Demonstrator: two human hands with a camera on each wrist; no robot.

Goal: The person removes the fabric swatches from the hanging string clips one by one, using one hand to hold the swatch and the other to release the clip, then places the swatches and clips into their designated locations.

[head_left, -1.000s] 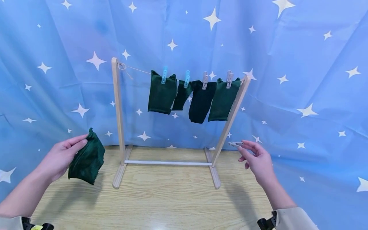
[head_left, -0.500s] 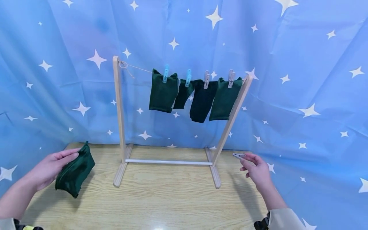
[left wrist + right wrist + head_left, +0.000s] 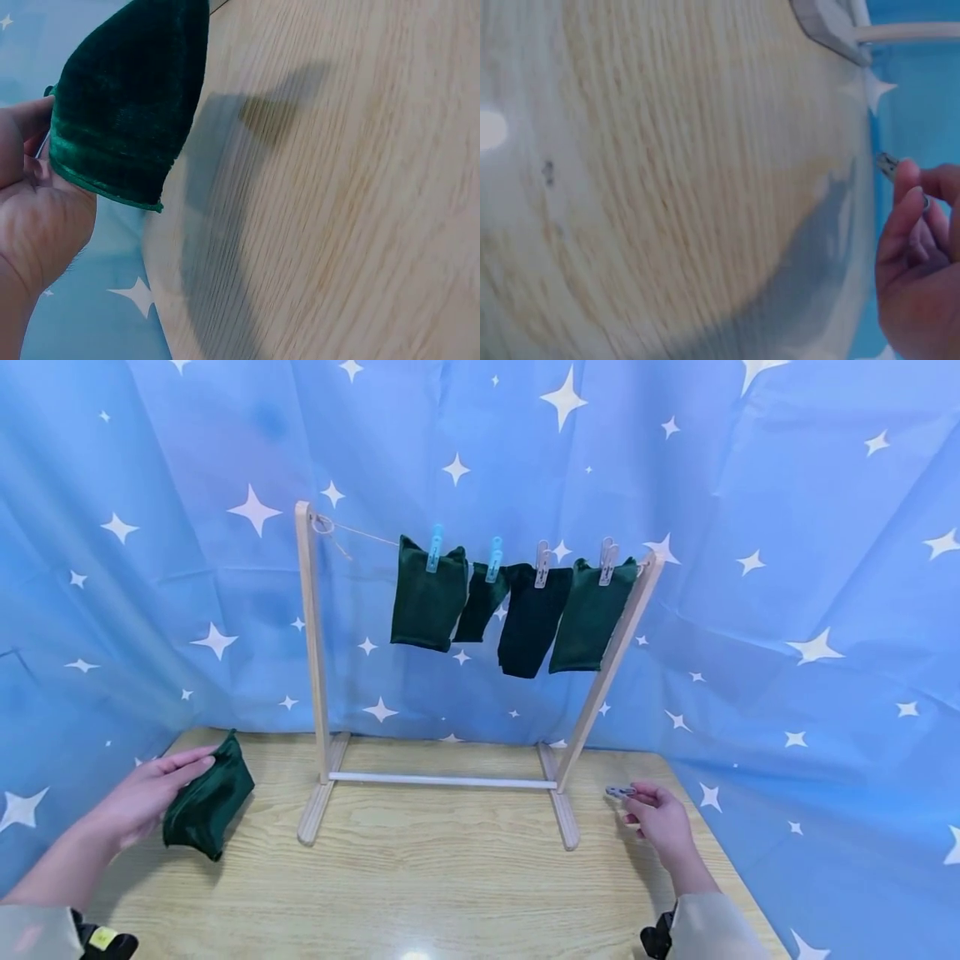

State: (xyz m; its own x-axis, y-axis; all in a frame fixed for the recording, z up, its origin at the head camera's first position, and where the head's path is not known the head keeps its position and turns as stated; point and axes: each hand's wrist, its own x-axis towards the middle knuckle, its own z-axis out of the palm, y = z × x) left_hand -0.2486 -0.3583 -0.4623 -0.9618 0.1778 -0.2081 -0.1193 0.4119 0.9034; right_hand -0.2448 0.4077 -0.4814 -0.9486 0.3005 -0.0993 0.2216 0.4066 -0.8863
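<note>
At the left of the head view, my left hand (image 3: 150,802) pinches a dark green velvety cloth (image 3: 210,806) by its upper edge, above the table. The left wrist view shows this cloth (image 3: 127,112) hanging down with a stitched hem; the fingertips behind it are partly hidden. On the right, my right hand (image 3: 663,827) holds a small greyish clothespin (image 3: 619,792) between thumb and fingers. That clothespin (image 3: 887,166) also pokes out past the fingertips in the right wrist view.
A wooden drying rack (image 3: 313,643) stands mid-table with a string (image 3: 363,533) across its top. Several green cloths (image 3: 429,597) hang there, held by blue clothespins (image 3: 434,550) and pale clothespins (image 3: 542,564). Behind is a blue star-patterned curtain (image 3: 480,410); below, a wood-grain table (image 3: 435,877).
Both hands have come down closer to the table. My left hand went left and down with the cloth, then slightly back right. The hanging cloths stay as they were.
</note>
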